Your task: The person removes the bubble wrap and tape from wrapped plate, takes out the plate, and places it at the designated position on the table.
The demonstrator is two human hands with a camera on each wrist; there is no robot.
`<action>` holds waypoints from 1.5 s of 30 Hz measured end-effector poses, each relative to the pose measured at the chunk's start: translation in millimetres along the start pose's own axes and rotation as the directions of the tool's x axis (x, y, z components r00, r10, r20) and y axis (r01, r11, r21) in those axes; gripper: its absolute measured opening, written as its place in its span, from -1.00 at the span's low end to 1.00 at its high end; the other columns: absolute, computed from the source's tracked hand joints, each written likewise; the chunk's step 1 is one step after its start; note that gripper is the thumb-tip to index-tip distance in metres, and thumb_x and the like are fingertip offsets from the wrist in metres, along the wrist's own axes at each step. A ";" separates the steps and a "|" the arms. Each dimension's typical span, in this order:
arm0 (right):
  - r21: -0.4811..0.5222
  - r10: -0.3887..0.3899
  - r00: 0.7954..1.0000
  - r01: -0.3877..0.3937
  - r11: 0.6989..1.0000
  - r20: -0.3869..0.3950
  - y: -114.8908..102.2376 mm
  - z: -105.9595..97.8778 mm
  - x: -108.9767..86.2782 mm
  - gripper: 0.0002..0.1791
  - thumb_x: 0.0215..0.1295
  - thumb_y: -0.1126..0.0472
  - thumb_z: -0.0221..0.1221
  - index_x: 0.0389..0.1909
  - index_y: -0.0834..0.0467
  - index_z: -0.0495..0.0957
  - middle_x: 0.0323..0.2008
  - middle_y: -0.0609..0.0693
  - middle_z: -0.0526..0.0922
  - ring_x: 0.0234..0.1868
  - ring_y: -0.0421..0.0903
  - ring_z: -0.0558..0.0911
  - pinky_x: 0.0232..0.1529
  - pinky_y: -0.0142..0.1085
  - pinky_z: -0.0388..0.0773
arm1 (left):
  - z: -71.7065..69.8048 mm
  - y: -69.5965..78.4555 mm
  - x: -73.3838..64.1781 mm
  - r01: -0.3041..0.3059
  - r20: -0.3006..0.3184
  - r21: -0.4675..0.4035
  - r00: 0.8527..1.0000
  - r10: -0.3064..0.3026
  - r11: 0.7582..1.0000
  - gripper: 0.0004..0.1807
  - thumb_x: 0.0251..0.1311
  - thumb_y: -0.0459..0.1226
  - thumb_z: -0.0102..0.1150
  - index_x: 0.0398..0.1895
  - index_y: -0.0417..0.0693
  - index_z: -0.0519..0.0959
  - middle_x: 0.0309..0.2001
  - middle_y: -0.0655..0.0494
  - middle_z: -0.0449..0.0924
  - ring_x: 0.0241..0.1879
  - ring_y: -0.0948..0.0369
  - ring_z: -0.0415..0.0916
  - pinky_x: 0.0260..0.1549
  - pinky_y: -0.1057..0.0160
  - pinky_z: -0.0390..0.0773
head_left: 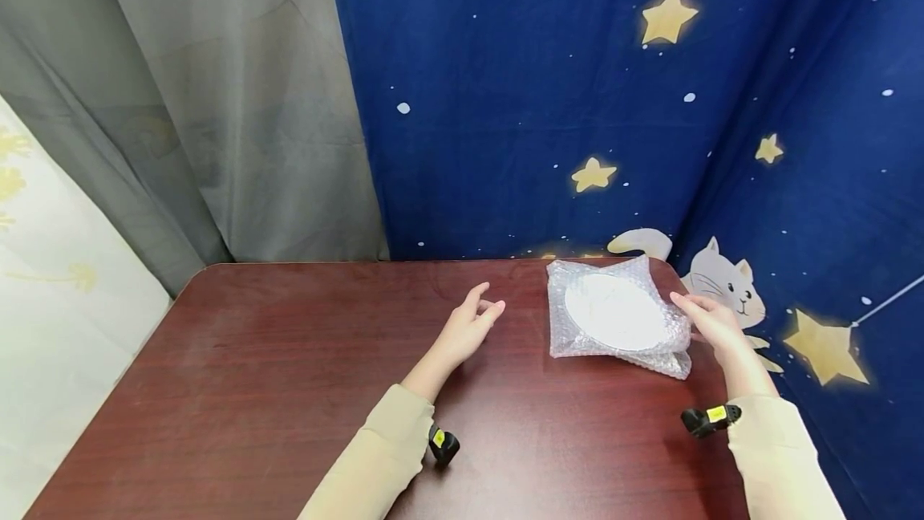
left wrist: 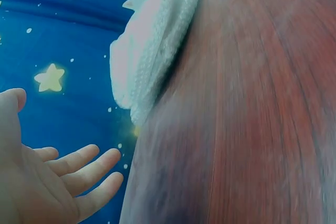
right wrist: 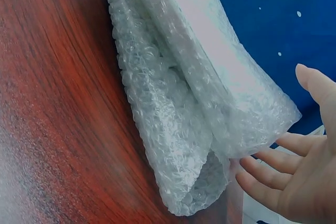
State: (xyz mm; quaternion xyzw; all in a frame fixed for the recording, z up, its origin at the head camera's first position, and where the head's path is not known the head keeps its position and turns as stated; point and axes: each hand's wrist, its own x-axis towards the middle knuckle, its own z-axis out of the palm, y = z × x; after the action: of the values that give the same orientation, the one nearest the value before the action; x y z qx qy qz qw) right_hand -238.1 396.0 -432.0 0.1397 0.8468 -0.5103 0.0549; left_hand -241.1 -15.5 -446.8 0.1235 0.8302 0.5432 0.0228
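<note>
A bubble-wrapped package (head_left: pixel 570 335) lies near the back right edge of the dark red table (head_left: pixel 289 375). Through its clear wrap shows a flat, white, rounded thing (head_left: pixel 613 311). In the right wrist view the bubble wrap (right wrist: pixel 163 114) is folded over, its layers gaping at the near end. My right hand (head_left: pixel 711 319) is at the package's right end, fingertips right at the wrap's edge and the thumb (right wrist: pixel 315 82) apart from it. Left of the package, my left hand (head_left: pixel 465 331) hovers with fingers spread and nothing in it.
Behind the table hang a grey curtain (head_left: pixel 267 143) and a blue curtain (head_left: pixel 491 103) with stars and a cat printed on it. White patterned cloth (head_left: pixel 58 279) hangs at the left side. Each wrist wears a small black camera.
</note>
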 end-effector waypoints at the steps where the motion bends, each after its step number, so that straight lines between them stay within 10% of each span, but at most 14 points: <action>1: 0.008 0.011 1.000 -0.011 1.000 0.010 0.0 -0.7 0.2 0.10 0.25 -0.39 -0.02 0.44 0.41 -0.10 0.41 0.43 -0.10 0.36 0.37 0.06 0.25 0.16 0.17 | 3.2 0.7 0.6 0.003 0.006 -0.014 1.000 -0.003 1.000 -0.32 0.35 0.06 -0.03 0.42 -0.09 0.18 -0.03 0.03 0.59 -0.13 0.11 0.58 -0.09 0.09 0.52; 10: 0.029 0.077 0.987 -0.082 0.996 0.140 2.0 -4.8 13.3 0.14 0.25 -0.41 -0.04 0.46 0.37 -0.23 0.42 0.40 -0.06 0.41 0.32 -0.02 0.31 0.14 0.07 | 31.9 9.6 6.5 0.074 0.088 -0.157 0.994 -0.061 0.985 -0.30 0.36 0.06 -0.02 0.44 -0.06 0.13 0.00 -0.01 0.57 -0.16 0.06 0.61 -0.21 0.09 0.54; 23: 0.155 0.090 0.971 -0.126 0.980 0.220 0.0 -0.7 26.5 0.07 0.35 -0.27 -0.02 0.46 0.35 -0.35 0.44 0.38 -0.22 0.43 0.28 -0.17 0.35 0.14 -0.12 | 62.5 13.2 25.5 0.222 0.157 -0.371 0.972 -0.174 0.902 -0.28 0.35 0.02 -0.05 0.44 -0.20 0.11 0.17 -0.26 0.44 0.05 -0.13 0.50 -0.19 -0.06 0.58; 35: 0.162 -0.054 0.981 0.023 0.987 0.187 9.0 7.0 27.2 -0.16 0.44 -0.02 0.03 0.44 0.41 -0.12 0.43 0.36 -0.10 0.43 0.24 -0.14 0.37 0.11 -0.19 | 85.3 6.6 32.1 0.284 0.185 -0.454 0.957 -0.223 0.845 -0.29 0.38 0.02 -0.08 0.44 -0.22 0.10 0.12 -0.18 0.49 -0.02 -0.01 0.56 -0.22 -0.01 0.60; 45: 0.142 0.000 0.986 -0.024 0.990 0.168 9.4 10.4 27.0 -0.13 0.38 -0.05 0.10 0.42 0.43 -0.04 0.42 0.37 -0.05 0.43 0.26 -0.16 0.36 0.15 -0.24 | 100.6 14.7 34.6 0.309 0.166 -0.511 0.951 -0.261 0.802 -0.28 0.34 -0.03 -0.04 0.42 -0.27 0.12 0.15 -0.23 0.43 -0.01 -0.07 0.53 -0.25 0.03 0.60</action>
State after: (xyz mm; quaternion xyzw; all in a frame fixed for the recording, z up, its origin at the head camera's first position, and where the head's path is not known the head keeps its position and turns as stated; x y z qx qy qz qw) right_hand -261.6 395.9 -451.3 0.1051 0.7992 -0.5797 0.1186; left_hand -254.6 88.2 -471.2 0.0099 0.6548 0.7355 0.1738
